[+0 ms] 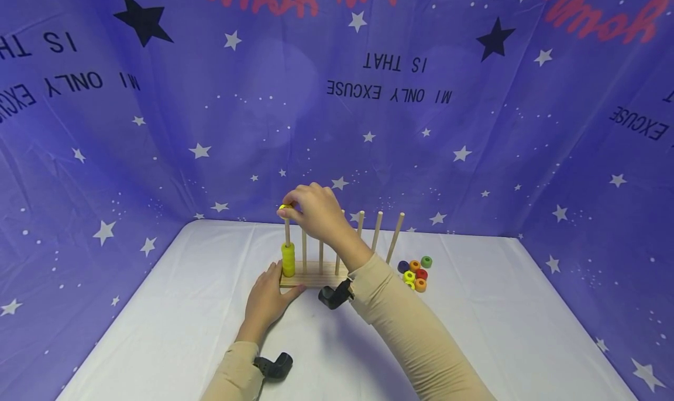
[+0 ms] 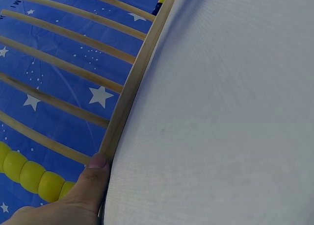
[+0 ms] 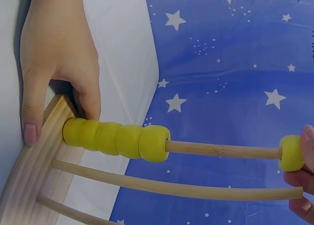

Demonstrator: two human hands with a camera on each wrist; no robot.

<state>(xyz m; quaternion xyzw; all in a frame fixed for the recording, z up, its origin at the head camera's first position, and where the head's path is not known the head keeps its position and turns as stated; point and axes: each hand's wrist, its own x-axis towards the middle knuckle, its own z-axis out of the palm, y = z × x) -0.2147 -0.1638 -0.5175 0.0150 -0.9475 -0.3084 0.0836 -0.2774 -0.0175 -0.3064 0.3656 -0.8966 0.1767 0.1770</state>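
Head view: right hand (image 1: 317,213) pinches a yellow bead (image 3: 290,153) between thumb and fingers at the tip of the leftmost peg (image 1: 287,232). Five yellow beads (image 1: 288,260) stacked low on same peg. Left hand (image 1: 267,298) grips wooden base (image 1: 315,280) at its left end, thumb spread from fingers. Base near tabletop (image 1: 474,313) far edge; loose coloured beads (image 1: 422,274) beyond its right end, toward far right corner.

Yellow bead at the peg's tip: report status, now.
Right hand pinching yellow bead at tip of leftmost peg. Left hand holding wooden base. Five stacked yellow beads below; nothing seen blocking between.
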